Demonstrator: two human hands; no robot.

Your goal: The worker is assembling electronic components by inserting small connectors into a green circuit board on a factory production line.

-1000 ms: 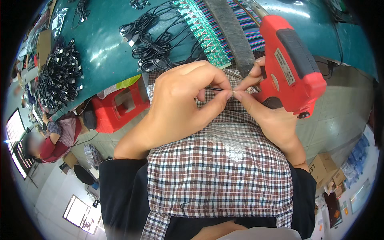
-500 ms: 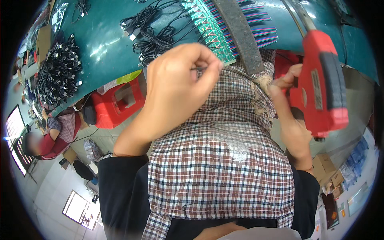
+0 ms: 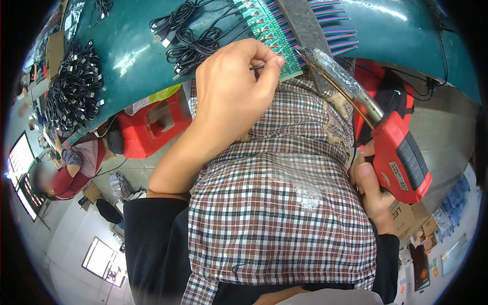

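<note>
My right hand (image 3: 373,188) is wrapped round the handle of a red and black soldering gun (image 3: 399,157). Its metal tip reaches up and left to the edge of a green circuit board panel (image 3: 290,63). My left hand (image 3: 234,86) is closed in a pinch on a thin black cable (image 3: 257,67) beside the lower end of the panel. A dark, worn metal bar (image 3: 307,30) lies along the panel. Beyond the bar, several multicoloured wires (image 3: 340,36) stick out to the right. Bundled black cables (image 3: 195,48) run to the panel's left side.
A big heap of black cables (image 3: 73,89) lies at the left of the green table (image 3: 122,30). A red stool (image 3: 155,127) stands under the table edge. At far left a person (image 3: 71,173) sits at work. Cardboard boxes (image 3: 409,218) are on the right.
The soldering gun has swung down and turned, bringing its tip from the upper right to the board's edge. My left hand has shifted slightly up, and the black cable now shows in its pinch.
</note>
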